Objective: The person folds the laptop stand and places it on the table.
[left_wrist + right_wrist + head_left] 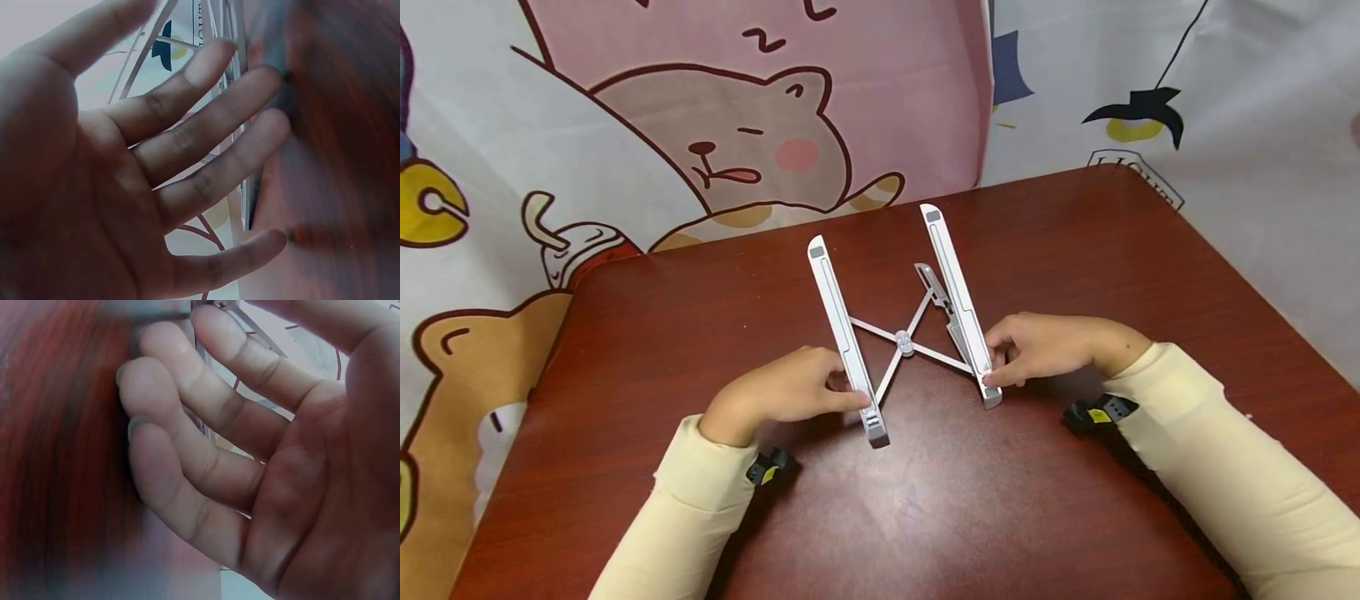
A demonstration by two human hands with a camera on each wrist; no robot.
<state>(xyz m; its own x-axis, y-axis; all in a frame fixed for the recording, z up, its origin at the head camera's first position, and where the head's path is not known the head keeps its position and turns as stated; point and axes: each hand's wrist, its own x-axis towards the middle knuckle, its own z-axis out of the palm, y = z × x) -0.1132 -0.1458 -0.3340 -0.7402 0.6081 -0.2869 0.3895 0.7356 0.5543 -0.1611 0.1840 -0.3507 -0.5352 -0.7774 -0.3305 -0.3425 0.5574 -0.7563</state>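
Note:
A white folding laptop stand point(956, 287) is spread on the table, its two long side bars joined by thin crossed struts at a round grey pivot point(904, 342). My left hand point(782, 388) pinches the near part of the left bar, thumb on its top face. On the other side, my right hand point(1051, 346) holds the right bar near its front end between thumb and fingers. A hinged grey support leg point(931, 283) shows beside the right bar. In the wrist views the other fingers of the left hand point(125, 181) spread out, while those of the right hand point(300, 481) curve slightly.
The dark red-brown wooden table point(910, 517) runs back to a cartoon-printed cloth point(895, 100) along its far edge. Black wrist cameras point(772, 467) are strapped under both cream sleeves point(677, 517).

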